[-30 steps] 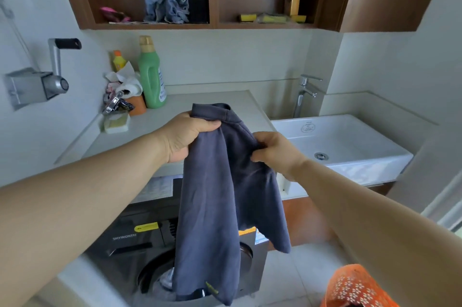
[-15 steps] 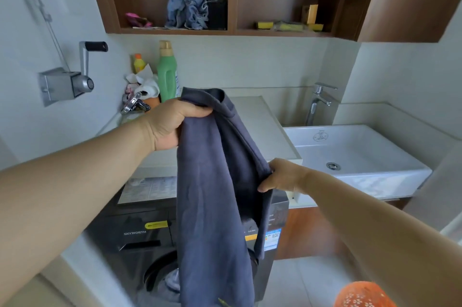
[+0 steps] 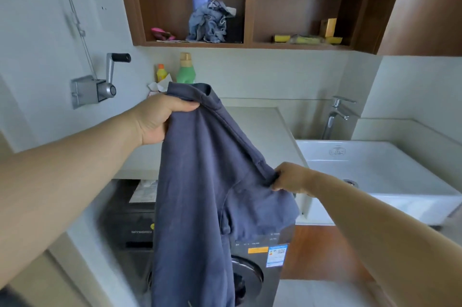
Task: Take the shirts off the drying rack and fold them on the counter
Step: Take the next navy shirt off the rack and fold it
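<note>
Both grips are closed on the dark slate-blue cotton shirt (image 3: 200,194), left hand (image 3: 160,119) at the collar, right hand (image 3: 290,178) pinching a sleeve seam, above the pale stone desk (image 3: 260,131); that thin pinch could slip, dropping it bunched.

I found the counter (image 3: 262,131) bare toward the sink (image 3: 375,164); bottles (image 3: 186,69) crowded its far-left corner.
</note>
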A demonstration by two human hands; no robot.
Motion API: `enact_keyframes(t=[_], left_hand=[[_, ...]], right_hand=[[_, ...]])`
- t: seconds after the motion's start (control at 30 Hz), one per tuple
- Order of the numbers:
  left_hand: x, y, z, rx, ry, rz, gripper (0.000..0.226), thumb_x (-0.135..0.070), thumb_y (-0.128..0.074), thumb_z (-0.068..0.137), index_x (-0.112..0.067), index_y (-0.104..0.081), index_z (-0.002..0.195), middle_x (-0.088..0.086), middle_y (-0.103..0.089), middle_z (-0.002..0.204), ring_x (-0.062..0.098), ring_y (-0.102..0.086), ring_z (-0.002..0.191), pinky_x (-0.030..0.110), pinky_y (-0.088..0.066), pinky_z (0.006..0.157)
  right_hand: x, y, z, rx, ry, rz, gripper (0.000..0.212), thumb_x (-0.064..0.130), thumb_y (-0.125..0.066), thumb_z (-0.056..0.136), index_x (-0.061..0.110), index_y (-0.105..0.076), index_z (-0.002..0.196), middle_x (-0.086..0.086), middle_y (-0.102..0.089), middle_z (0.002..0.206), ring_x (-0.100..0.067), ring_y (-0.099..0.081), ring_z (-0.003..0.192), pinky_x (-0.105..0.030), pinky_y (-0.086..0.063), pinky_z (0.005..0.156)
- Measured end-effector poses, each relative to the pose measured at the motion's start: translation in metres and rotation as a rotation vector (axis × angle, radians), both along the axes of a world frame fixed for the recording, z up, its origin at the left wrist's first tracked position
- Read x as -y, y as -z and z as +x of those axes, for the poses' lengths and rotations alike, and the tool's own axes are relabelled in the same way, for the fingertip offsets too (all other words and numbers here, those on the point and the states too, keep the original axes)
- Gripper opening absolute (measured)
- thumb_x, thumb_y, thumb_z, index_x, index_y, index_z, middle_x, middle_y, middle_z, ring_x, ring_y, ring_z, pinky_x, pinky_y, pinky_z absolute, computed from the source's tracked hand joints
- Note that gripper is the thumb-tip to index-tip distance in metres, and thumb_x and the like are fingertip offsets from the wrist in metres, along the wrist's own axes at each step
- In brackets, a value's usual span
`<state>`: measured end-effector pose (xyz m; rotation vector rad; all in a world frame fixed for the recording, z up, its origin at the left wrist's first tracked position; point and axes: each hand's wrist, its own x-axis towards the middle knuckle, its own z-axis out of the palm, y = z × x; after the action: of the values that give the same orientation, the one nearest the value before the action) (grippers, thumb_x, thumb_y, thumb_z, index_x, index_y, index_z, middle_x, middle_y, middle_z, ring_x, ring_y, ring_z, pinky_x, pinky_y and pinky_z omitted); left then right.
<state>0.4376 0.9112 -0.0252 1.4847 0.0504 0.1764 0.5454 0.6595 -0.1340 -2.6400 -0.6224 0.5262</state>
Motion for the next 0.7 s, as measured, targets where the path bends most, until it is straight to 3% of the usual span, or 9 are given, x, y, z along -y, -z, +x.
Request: enact_keyframes(t=[0.13,0.3,0.4,0.5,0.63,0.7], left_hand=[[-0.026,0.005,0.004,-0.023,-0.213,0.078,0.022,-0.005,-0.064,0.083,-0.013,-0.068,0.103,0.002,-0.071,0.100,0.019,-0.066,0.097,0.030,-0.051,0.084],[-0.065,0.010,0.018,-0.077,-0.440,0.359,0.038,-0.011,-0.074,0.080,-0.009,-0.065,0.117,0.007,-0.068,0.113,0.023,-0.065,0.103,0.036,-0.050,0.090],[-0.080,0.007,0.031,-0.076,-0.468,0.427,0.041,-0.014,-0.076,0.079,-0.008,-0.064,0.118,0.007,-0.067,0.112,0.022,-0.064,0.099,0.032,-0.049,0.085],[-0.096,0.007,0.048,-0.103,-0.441,0.498,0.041,-0.018,-0.078,0.077,-0.009,-0.065,0.115,0.005,-0.067,0.108,0.021,-0.064,0.098,0.031,-0.050,0.083],[-0.124,0.001,0.081,-0.141,-0.361,0.610,0.026,-0.021,-0.075,0.081,-0.014,-0.066,0.104,-0.001,-0.066,0.094,0.010,-0.059,0.078,0.022,-0.043,0.061],[-0.139,-0.004,0.100,-0.197,-0.311,0.721,0.018,-0.021,-0.071,0.084,-0.014,-0.066,0.100,0.001,-0.065,0.090,0.012,-0.056,0.074,0.022,-0.039,0.057]], right_hand=[[0.013,-0.018,0.022,0.070,0.141,0.217,0.018,0.018,-0.076,0.073,0.001,-0.069,0.078,-0.005,-0.058,0.072,-0.021,-0.049,0.072,-0.027,-0.039,0.063],[0.008,-0.048,0.043,0.184,0.167,0.395,0.010,0.021,-0.077,0.078,0.014,-0.070,0.080,0.002,-0.060,0.069,-0.013,-0.052,0.065,-0.023,-0.038,0.058],[-0.002,-0.054,0.063,0.293,0.112,0.392,0.011,0.022,-0.067,0.088,0.018,-0.062,0.079,0.004,-0.056,0.070,-0.018,-0.049,0.070,-0.022,-0.035,0.056],[-0.010,-0.056,0.080,0.457,0.079,0.336,0.010,0.020,-0.055,0.095,0.017,-0.058,0.086,-0.001,-0.059,0.078,-0.023,-0.051,0.079,-0.028,-0.035,0.064],[-0.025,-0.064,0.105,0.598,0.100,0.263,0.010,0.023,-0.047,0.098,0.018,-0.056,0.098,-0.007,-0.062,0.084,-0.030,-0.054,0.081,-0.032,-0.037,0.068],[-0.033,-0.070,0.118,0.599,0.127,0.217,0.009,0.026,-0.047,0.098,0.020,-0.054,0.099,-0.006,-0.063,0.085,-0.030,-0.056,0.078,-0.033,-0.042,0.066]])
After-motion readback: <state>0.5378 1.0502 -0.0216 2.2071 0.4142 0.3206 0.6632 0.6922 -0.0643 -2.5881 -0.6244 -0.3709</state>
